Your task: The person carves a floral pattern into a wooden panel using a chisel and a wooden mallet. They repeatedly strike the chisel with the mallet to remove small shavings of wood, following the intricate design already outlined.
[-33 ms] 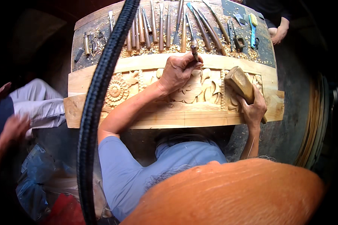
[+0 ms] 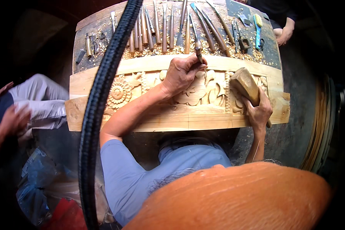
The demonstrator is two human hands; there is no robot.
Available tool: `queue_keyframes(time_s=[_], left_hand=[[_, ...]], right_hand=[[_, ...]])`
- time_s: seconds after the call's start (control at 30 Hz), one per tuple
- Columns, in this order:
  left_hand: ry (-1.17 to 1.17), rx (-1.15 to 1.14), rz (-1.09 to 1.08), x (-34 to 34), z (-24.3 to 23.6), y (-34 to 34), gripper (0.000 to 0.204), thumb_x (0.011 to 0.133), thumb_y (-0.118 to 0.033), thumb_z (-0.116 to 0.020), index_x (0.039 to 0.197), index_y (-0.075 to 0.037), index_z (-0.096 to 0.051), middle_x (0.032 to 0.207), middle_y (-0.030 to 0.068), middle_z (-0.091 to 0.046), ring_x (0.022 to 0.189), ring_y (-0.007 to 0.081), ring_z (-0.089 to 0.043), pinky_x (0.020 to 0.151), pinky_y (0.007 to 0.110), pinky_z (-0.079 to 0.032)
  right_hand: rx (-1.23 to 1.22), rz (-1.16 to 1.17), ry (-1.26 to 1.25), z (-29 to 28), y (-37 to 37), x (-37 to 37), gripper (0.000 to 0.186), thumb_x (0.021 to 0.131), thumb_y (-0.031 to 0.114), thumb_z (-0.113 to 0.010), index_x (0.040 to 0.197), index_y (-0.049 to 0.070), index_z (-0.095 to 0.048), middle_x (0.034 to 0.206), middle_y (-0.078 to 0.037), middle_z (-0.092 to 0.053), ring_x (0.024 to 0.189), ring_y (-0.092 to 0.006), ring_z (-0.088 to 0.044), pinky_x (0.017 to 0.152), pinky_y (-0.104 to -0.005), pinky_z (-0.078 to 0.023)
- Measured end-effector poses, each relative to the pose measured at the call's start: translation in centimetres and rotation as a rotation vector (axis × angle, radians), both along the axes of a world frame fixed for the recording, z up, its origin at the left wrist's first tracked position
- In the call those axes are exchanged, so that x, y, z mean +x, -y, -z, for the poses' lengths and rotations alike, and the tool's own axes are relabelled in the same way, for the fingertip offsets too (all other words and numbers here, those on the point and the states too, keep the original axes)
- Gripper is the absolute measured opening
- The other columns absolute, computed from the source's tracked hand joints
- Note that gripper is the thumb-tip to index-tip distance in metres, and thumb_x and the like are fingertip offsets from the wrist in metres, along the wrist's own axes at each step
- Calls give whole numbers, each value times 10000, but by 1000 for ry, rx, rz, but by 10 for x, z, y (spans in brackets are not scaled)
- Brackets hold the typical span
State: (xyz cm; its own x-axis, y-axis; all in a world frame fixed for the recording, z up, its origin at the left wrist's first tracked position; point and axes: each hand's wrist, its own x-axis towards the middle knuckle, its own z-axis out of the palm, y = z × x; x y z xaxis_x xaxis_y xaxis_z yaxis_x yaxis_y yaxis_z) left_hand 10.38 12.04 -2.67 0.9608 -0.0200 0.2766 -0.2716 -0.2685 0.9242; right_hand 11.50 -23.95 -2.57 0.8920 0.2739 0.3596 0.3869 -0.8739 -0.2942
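A pale wooden board (image 2: 161,122), carved in relief with a round flower (image 2: 119,93), leaves and beaded bands, lies across the workbench in front of me. Over its middle, my left hand (image 2: 180,76) is closed around a carving chisel (image 2: 198,53), whose handle end sticks up past the fingers; the cutting tip is hidden or too small to make out. My right hand (image 2: 260,109) grips a worn wooden mallet (image 2: 244,83) above the board's right part. The mallet head is apart from the chisel and hides some carving.
Several chisels and gouges (image 2: 165,34) lie along the bench's far side among wood shavings (image 2: 176,51). A blue-handled brush (image 2: 258,28) is at far right. A black braided cable (image 2: 97,92) crosses the left view. One person (image 2: 38,94) sits at left; another person's hand (image 2: 283,36) shows far right.
The seated person's hand and legs at left have shifted slightly. My hands, the chisel and the mallet look almost unmoved.
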Motion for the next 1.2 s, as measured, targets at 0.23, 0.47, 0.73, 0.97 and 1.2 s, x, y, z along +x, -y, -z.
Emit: queue_keyframes(time_s=[0.23,0.47,0.73,0.97,1.2], left_hand=[[15,6,8,0,5,2,88,1055,-26,-723,1113,24,-767,940,94,-818,913,127,-780,803,286,-611],[100,68,-1,4,6,7,97,1027,-40,-761,1101,20,-769,930,114,-822,863,155,-800,751,298,-625],[322,260,46,14,4,6,103,970,-82,-820,1048,-15,-810,928,125,-820,813,228,-813,714,340,-654],[378,385,70,17,6,4,99,949,-63,-827,1003,-22,-754,880,133,-784,749,258,-787,658,374,-629],[374,342,71,13,10,5,150,987,-76,-779,1054,-36,-650,736,170,-700,615,324,-721,556,438,-582]], right_hand=[[848,52,-323,-28,1,-1,496,990,222,-814,1384,-33,-653,1160,-147,-792,927,-195,-742,817,-313,-584],[1269,-493,-635,-82,-40,3,1012,949,574,-813,1604,-79,-404,1296,-208,-695,848,-156,-696,628,-244,-547],[746,-366,132,-132,-85,33,436,877,5,-881,1285,-25,-729,1204,-108,-807,1082,-161,-759,952,-321,-610],[-117,-395,490,-121,-103,57,713,881,11,-762,1528,300,-677,1211,-106,-796,1014,-303,-799,859,-390,-648],[-28,-394,538,-119,-103,61,793,826,-9,-770,1539,320,-662,1231,-75,-795,986,-276,-804,822,-402,-649]])
